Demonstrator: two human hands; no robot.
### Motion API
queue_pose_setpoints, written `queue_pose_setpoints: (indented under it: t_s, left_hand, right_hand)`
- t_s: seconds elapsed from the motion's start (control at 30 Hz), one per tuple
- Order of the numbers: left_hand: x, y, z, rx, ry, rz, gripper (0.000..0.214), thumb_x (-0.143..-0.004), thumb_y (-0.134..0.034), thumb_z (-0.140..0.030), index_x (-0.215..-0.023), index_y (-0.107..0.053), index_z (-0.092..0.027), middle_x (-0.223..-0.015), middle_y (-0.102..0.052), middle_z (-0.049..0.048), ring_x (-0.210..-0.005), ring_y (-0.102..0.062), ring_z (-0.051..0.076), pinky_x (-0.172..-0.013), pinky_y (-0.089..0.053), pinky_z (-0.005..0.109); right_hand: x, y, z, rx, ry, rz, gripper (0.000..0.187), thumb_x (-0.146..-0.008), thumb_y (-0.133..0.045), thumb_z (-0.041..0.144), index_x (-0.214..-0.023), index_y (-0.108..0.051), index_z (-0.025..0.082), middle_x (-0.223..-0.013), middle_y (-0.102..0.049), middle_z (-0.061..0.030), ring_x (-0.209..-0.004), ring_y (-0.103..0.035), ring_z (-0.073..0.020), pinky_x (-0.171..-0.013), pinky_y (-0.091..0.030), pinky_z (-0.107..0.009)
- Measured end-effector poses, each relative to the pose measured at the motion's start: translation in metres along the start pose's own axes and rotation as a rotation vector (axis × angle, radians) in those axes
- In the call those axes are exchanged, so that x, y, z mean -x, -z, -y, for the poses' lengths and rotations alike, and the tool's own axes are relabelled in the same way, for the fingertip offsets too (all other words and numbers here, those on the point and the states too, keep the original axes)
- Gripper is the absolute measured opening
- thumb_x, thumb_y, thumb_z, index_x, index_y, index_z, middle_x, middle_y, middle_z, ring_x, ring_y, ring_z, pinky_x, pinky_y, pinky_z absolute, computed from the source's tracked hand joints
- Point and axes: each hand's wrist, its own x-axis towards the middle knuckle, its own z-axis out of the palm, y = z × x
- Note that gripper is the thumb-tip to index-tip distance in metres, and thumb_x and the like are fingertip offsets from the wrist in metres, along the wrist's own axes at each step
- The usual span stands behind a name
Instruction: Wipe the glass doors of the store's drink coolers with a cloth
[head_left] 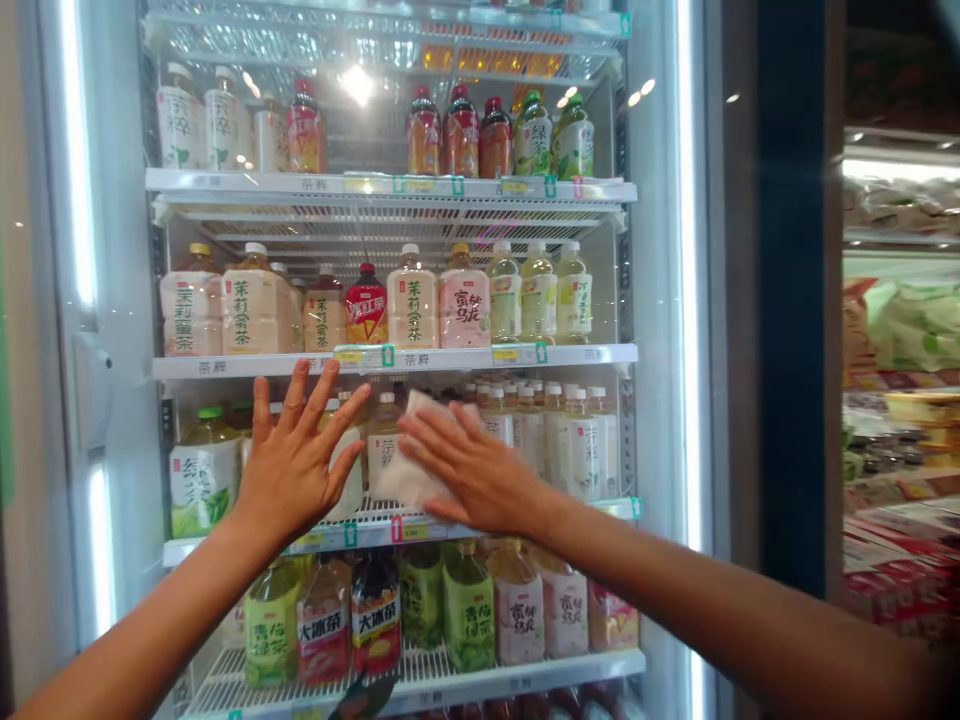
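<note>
My left hand (294,460) lies flat against the glass door (660,300) of a drinks fridge, fingers spread and pointing up. My right hand (469,470) presses a white cloth (401,470) flat on the same glass, fingers stretched out toward the left. Both hands are at the height of the third shelf, in front of pale tea bottles (570,440). The cloth shows under and to the left of the right palm.
Behind the glass, four wire shelves (390,360) carry rows of bottled teas and juices with price tags along the rails. A dark door frame (795,300) stands to the right. Beyond it, another chiller (900,400) holds packaged food.
</note>
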Motion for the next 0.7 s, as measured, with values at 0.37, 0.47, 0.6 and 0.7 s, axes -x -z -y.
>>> queue_pose_setpoints:
  t_s: [0.37, 0.47, 0.6, 0.7]
  left_hand:
    - [0.056, 0.003, 0.003, 0.071, 0.147, -0.045, 0.072, -0.1, -0.051, -0.037, -0.163, -0.015, -0.038, -0.174, -0.001, 0.0011, -0.161, 0.005, 0.03, -0.128, 0.008, 0.059]
    - [0.087, -0.003, -0.015, 0.119, 0.182, -0.011, 0.072, -0.1, -0.052, -0.035, -0.163, -0.018, -0.036, -0.174, -0.005, 0.003, -0.161, 0.003, 0.031, -0.128, 0.006, 0.06]
    - [0.11, -0.012, -0.042, 0.168, 0.194, 0.0, 0.072, -0.099, -0.054, -0.036, -0.162, -0.021, -0.035, -0.174, -0.008, 0.0042, -0.161, -0.001, 0.032, -0.128, 0.004, 0.061]
    - [0.111, -0.017, -0.061, 0.197, 0.218, -0.003, 0.071, -0.099, -0.055, -0.035, -0.162, -0.023, -0.035, -0.174, -0.007, 0.0045, -0.161, -0.001, 0.032, -0.128, 0.004, 0.063]
  right_hand:
    - [-0.013, -0.008, 0.032, 0.071, -0.528, -0.076, 0.079, -0.106, -0.038, 0.047, -0.164, -0.001, 0.008, -0.172, -0.009, -0.0167, -0.16, 0.004, -0.0297, -0.129, -0.012, -0.057]
    - [0.044, -0.032, 0.12, 0.047, -0.409, -0.032, 0.078, -0.104, -0.042, 0.045, -0.165, -0.008, 0.008, -0.172, -0.008, -0.0135, -0.16, -0.001, -0.031, -0.13, -0.007, -0.054]
    - [0.046, -0.033, 0.119, 0.04, -0.435, -0.032, 0.08, -0.104, -0.043, 0.047, -0.165, -0.007, 0.009, -0.173, -0.008, -0.0123, -0.161, 0.001, -0.0287, -0.13, -0.007, -0.054]
    - [0.005, -0.018, 0.063, 0.067, -0.635, -0.038, 0.083, -0.104, -0.043, 0.043, -0.164, 0.002, 0.007, -0.173, -0.005, -0.0159, -0.16, 0.008, -0.0286, -0.129, -0.014, -0.058]
